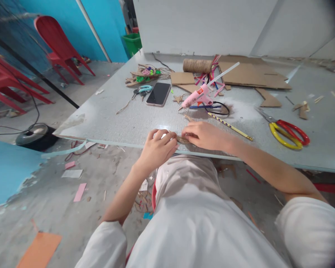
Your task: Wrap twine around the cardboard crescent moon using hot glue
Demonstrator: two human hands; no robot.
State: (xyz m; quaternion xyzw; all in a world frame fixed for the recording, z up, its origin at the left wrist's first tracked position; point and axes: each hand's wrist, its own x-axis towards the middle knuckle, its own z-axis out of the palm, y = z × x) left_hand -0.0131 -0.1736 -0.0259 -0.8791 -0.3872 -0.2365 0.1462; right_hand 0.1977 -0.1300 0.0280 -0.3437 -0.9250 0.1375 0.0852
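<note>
My left hand (158, 146) and my right hand (203, 134) meet at the near edge of the grey table (123, 119). Both are closed in a pinch on a small brown twine-wrapped piece (182, 140) held between them. The fingers hide most of that piece. A pink glue gun (198, 96) lies on the table just beyond my hands, its black cord looping beside it. A yellow patterned pencil (230, 126) lies right of the gun.
A phone (158, 93) and keys (142, 90) lie at mid-left. A twine roll (197, 65), cardboard sheets (248, 74) and coloured sticks sit at the back. Red and yellow scissors (287, 132) lie at the right. Red chairs (58, 44) stand on the littered floor at the left.
</note>
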